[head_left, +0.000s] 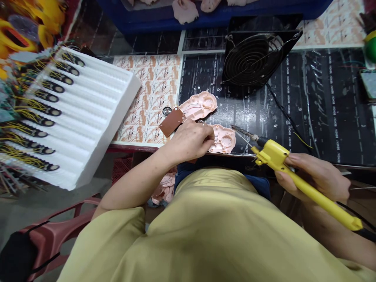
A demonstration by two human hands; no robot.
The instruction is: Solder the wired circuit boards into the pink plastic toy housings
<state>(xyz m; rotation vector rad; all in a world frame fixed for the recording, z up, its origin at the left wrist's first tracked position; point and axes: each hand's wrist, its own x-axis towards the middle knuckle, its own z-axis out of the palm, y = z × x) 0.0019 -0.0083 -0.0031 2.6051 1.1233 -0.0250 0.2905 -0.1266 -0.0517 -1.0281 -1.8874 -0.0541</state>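
Yellow iron between fingers (right hand)

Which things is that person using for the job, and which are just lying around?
Probably for the job:
yellow soldering tool in the right hand
near pink shell at the left hand
far pink shell
brown board

Probably just lying around:
red chair
yellow plastic pieces

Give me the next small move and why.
Probably bring the tip of the yellow soldering iron, held in the right hand, a little left over the nearer pink shell: the tip is by that shell's right edge, and the left hand is at its left end.
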